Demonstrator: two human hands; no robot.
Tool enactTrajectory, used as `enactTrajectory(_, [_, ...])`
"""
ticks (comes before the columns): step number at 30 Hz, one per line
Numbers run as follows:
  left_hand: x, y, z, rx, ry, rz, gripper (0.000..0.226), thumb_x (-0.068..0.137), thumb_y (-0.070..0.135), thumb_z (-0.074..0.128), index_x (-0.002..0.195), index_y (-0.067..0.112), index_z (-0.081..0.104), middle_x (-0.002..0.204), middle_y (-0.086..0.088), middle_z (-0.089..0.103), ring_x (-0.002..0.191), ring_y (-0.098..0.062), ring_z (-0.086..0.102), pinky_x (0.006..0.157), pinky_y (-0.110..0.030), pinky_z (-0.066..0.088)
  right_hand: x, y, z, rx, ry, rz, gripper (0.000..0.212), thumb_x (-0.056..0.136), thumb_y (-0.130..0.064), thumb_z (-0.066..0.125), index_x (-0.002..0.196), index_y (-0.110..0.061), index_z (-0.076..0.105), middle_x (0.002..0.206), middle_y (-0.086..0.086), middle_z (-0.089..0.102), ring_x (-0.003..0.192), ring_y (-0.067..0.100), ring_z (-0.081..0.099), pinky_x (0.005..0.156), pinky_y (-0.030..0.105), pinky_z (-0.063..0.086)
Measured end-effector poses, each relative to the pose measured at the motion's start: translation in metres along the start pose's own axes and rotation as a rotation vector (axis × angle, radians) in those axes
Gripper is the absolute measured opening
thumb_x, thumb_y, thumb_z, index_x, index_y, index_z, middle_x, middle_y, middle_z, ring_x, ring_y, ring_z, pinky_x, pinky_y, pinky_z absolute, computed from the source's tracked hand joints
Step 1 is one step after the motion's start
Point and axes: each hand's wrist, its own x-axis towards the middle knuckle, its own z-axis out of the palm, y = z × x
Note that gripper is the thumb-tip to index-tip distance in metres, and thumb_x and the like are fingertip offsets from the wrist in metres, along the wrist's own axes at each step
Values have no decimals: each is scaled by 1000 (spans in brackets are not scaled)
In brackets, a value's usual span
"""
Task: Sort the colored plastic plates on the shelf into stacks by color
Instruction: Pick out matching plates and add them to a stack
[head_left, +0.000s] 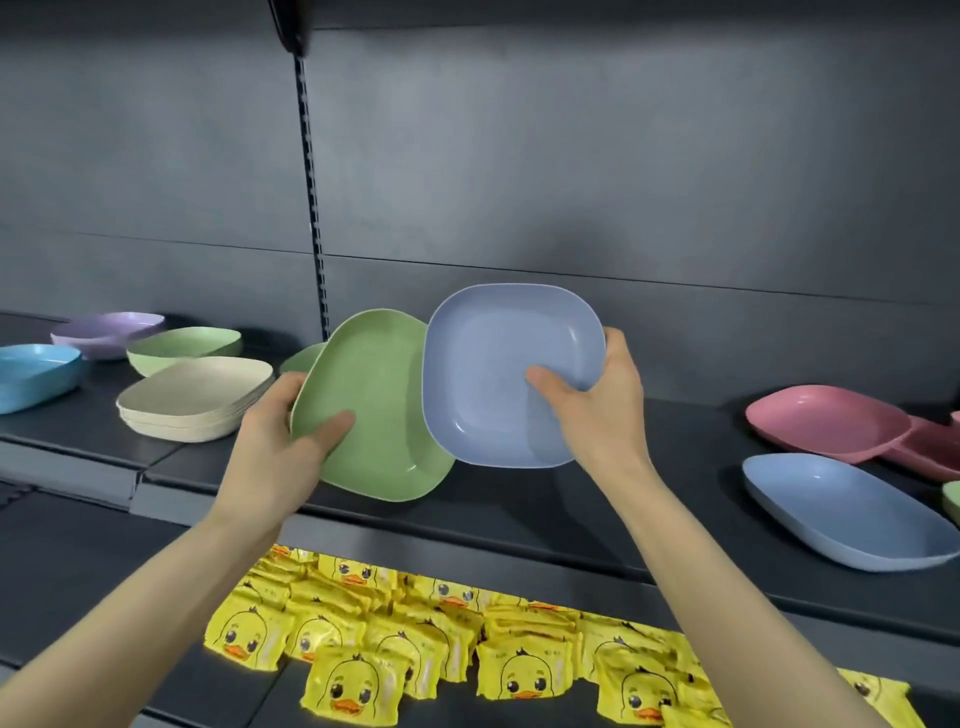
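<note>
Right of the cream stack (197, 396) on the shelf (519, 499), the left hand (283, 434) grips the green plate (382, 395) by its lower left rim, thumb inside and fingers behind. The blue plate (493, 364) overlaps that plate's right edge, both tilted up above the shelf. The right hand (597, 402) pinches its right rim, thumb inside; farther right lie a pink plate (826, 422) and a second blue plate (841, 512).

Square green plate (374, 410) and blue plate (498, 374), tilted, edges overlapping, raised above the middle of the shelf (493, 493); cream stack (197, 395) sits at its left.
</note>
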Motion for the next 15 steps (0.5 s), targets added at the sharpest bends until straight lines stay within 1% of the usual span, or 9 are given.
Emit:
enactTrajectory(2, [19, -7, -6, 32, 3, -6, 25, 84, -1, 62, 93, 22, 59, 87, 6, 65, 80, -12, 60, 63, -18, 48, 11, 5, 16, 11, -12, -3, 37, 83, -14, 67, 110, -24, 44, 93, -21, 54, 83, -5, 54, 58, 10, 42])
enactTrajectory(3, [30, -11, -10, 49, 4, -13, 24, 84, -2, 63, 96, 18, 59, 87, 5, 65, 81, -13, 60, 65, -20, 49, 18, 8, 25, 12, -21, -5, 36, 84, -13, 66, 111, -22, 44, 95, -20, 54, 84, -5, 54, 59, 11, 41])
enactTrajectory(6, [66, -22, -20, 90, 8, -27, 27, 82, -2, 65, 105, 9, 57, 89, 0, 65, 85, -21, 60, 75, -32, 52, 40, 17, 56, 13, -41, -7, 34, 85, -11, 62, 111, -23, 43, 95, -19, 53, 84, -4, 54, 62, 12, 40])
enactTrajectory(9, [106, -31, -29, 174, -34, -54, 30, 80, 1, 68, 104, 13, 55, 91, -1, 64, 85, -21, 61, 76, -33, 51, 65, 23, 84, 6, -54, 2, 32, 87, -10, 60, 108, -25, 41, 94, -21, 51, 84, -5, 52, 63, 12, 40])
enactTrajectory(10, [121, -35, -31, 185, -52, -63, 31, 79, 4, 70, 102, 16, 54, 93, -2, 65, 89, -23, 62, 79, -37, 53, 74, 25, 93, -3, -59, 2, 31, 87, -10, 59, 108, -25, 40, 93, -21, 50, 84, -5, 51, 63, 11, 39])
enactTrajectory(12, [147, -44, -34, 203, -61, -76, 33, 77, 9, 71, 103, 18, 53, 102, -4, 65, 99, -28, 62, 88, -48, 50, 91, 30, 108, -18, -74, 7, 30, 88, -10, 57, 107, -24, 40, 92, -20, 49, 83, -4, 51, 63, 11, 39])
enactTrajectory(13, [158, -48, -36, 236, -52, -58, 34, 80, 9, 70, 106, 17, 51, 105, -5, 64, 102, -28, 60, 91, -49, 48, 99, 33, 115, -26, -83, 10, 29, 89, -9, 56, 107, -24, 40, 92, -19, 49, 82, -4, 51, 63, 12, 39])
enactTrajectory(15, [178, -58, -40, 294, -46, -2, 38, 84, 7, 65, 116, 14, 46, 106, -4, 60, 101, -27, 58, 91, -45, 47, 111, 41, 129, -43, -96, 20, 28, 89, -9, 55, 108, -23, 40, 93, -17, 50, 81, -3, 51, 62, 13, 40])
